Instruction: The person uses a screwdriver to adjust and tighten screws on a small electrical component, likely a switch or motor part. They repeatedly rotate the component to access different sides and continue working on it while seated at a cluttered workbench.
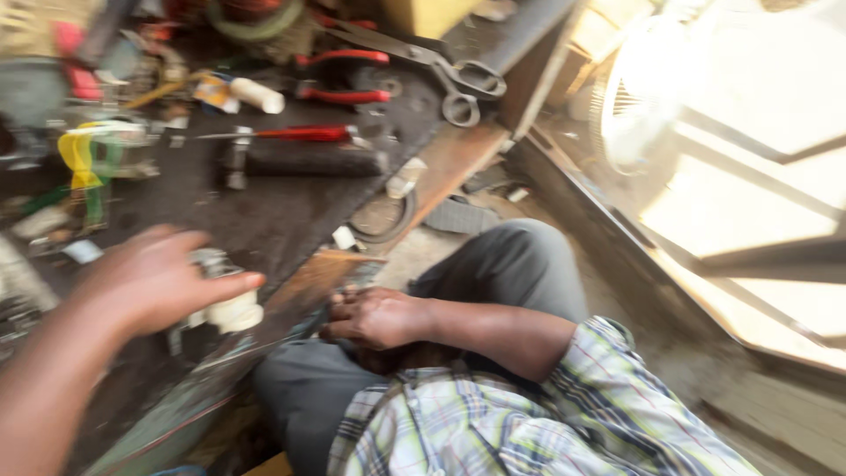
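Note:
My left hand (154,282) reaches in from the lower left, blurred, over the dark workbench (282,220). Its fingers are stretched out above a white cylindrical part (233,313) with a small metal fitting (207,260) beside it; whether they touch it is not clear. My right hand (374,317) lies lower, at the bench's front edge against my grey trouser leg (511,264). Its fingers are curled in, and nothing shows inside them. A plaid sleeve (599,379) covers that arm.
The bench carries large scissors (458,84), red-handled pliers (344,75), a red-handled screwdriver (300,134), a dark bar (308,161), a white tube (257,95) and yellow-green wires (84,159). A white fan (634,106) stands right, by a bright window frame.

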